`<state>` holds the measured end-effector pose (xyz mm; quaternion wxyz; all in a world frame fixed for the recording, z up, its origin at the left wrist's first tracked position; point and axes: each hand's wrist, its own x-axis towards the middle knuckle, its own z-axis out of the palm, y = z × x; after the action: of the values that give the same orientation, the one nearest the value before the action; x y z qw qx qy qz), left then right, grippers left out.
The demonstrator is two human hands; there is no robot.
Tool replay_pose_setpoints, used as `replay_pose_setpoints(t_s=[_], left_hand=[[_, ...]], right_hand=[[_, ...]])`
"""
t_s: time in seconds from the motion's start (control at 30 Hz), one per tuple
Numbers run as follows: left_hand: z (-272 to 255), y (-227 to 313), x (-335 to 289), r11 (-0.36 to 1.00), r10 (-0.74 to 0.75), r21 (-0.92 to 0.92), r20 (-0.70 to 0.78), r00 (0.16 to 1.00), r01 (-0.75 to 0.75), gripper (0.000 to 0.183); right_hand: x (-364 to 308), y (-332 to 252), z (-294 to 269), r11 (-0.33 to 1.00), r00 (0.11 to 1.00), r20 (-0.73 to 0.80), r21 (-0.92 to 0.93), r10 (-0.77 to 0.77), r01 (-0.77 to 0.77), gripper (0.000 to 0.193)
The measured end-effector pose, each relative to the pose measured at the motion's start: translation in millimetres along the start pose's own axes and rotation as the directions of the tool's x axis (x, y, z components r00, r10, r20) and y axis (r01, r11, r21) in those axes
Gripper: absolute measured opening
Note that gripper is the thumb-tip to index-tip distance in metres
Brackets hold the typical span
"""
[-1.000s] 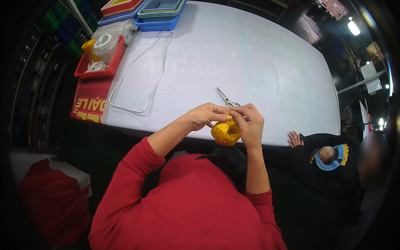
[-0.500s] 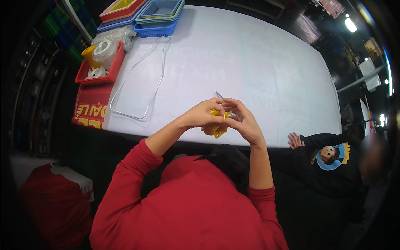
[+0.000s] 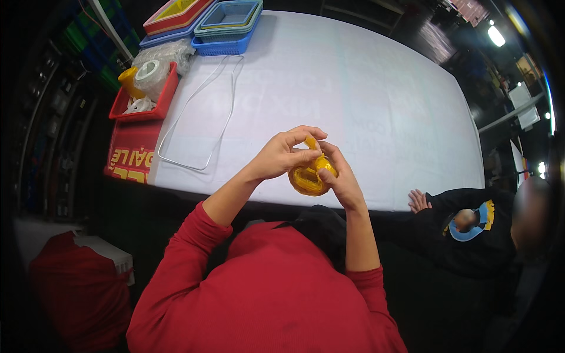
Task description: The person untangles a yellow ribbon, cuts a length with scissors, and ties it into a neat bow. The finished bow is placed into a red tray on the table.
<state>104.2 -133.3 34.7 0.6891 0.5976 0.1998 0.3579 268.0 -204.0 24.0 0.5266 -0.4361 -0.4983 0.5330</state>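
A coil of glossy yellow plastic ribbon (image 3: 307, 181) is held between my hands over the near edge of the white-covered table (image 3: 359, 88). My right hand (image 3: 338, 176) grips the coil from the right, its thumb pressed on the near side. Above the coil, my left hand (image 3: 285, 154) is closed on a short yellow end that sticks up between thumb and fingers. The inside of the right palm is hidden.
A white wire loop (image 3: 226, 112) lies on the table's left part. Beyond it stand a red tray (image 3: 169, 88) with rolls and stacked plastic baskets (image 3: 220, 46). On the right, another person's hand (image 3: 419, 200) rests on the table edge.
My hands have shifted and turned, so the yellow coil now shows as a rounded ring. A thin pointed metal tip seen beyond my fingers earlier is out of sight.
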Motion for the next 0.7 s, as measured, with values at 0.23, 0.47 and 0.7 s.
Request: replay_pose_setpoints(t_s=[0.23, 0.47, 0.7], left_hand=[[-7, 1, 0, 0.894, 0.209, 0.447, -0.327, 0.922, -0.044, 0.011], [11, 7, 4, 0.812, 0.301, 0.562, -0.17, 0.938, -0.159, 0.01], [40, -1, -13, 0.929, 0.185, 0.365, -0.306, 0.934, -0.064, 0.01]], right_hand=[[-1, -16, 2, 0.959, 0.98, 0.03, -0.216, 0.195, -0.185, 0.047], [-3, -4, -10, 0.881, 0.996, 0.052, -0.466, -0.066, 0.082, 0.052], [-5, 12, 5, 0.6, 0.93, 0.064, -0.747, -0.361, 0.284, 0.019]])
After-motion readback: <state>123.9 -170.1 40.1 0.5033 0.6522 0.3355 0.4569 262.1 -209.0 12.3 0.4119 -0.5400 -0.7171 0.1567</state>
